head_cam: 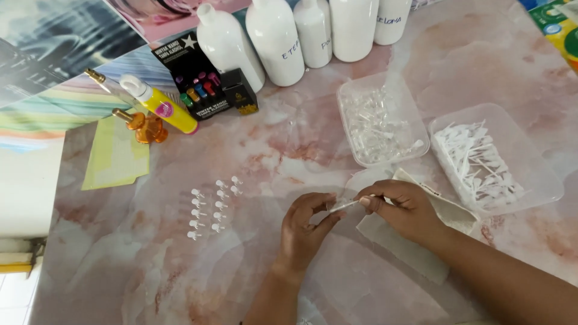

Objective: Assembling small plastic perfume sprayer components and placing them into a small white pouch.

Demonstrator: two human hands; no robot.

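Both hands meet near the middle of the pink marbled bench (289, 156). Her left hand (307, 225) is curled, thumb and fingertips pinched on a tiny clear plastic piece (335, 204), while the right hand (400, 210) grips a thin white stick (352, 204) between thumb and forefinger, its end touching the clear piece. Under the right wrist lies a pale cloth (415, 241).

That stick looks featherlight and a little springy, so I'd judge it bends if squeezed at the middle; holding it close to the working end, as she does, seems safest. The clear piece appears hard, smooth and slippery, small enough to skip away, and best held by its sides with fingertips only.

Just beyond the hands sits a clear tray of clear pieces (380, 123), and to its right a second tray of white sticks (490, 159). Left of the hands, small white-capped parts (211, 210) stand in short rows on the bench. Along the far edge are white bottles (304, 33), a black box (195, 75), a smaller black box (239, 91), a yellow bottle (159, 103), an amber bottle (143, 125) and a yellow-green paper sheet (114, 156).
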